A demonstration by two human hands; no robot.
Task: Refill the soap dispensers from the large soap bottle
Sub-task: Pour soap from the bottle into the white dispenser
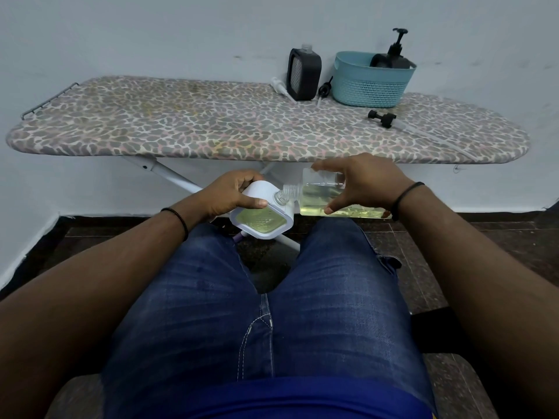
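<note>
2 dispensers (262, 213), 1 lg bottle (326, 195)

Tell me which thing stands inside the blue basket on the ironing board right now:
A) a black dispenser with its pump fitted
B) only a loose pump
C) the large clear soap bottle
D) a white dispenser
A: the black dispenser with its pump on top stands inside the blue basket; the white dispenser is in the left hand and the large soap bottle in the right hand.
</note>
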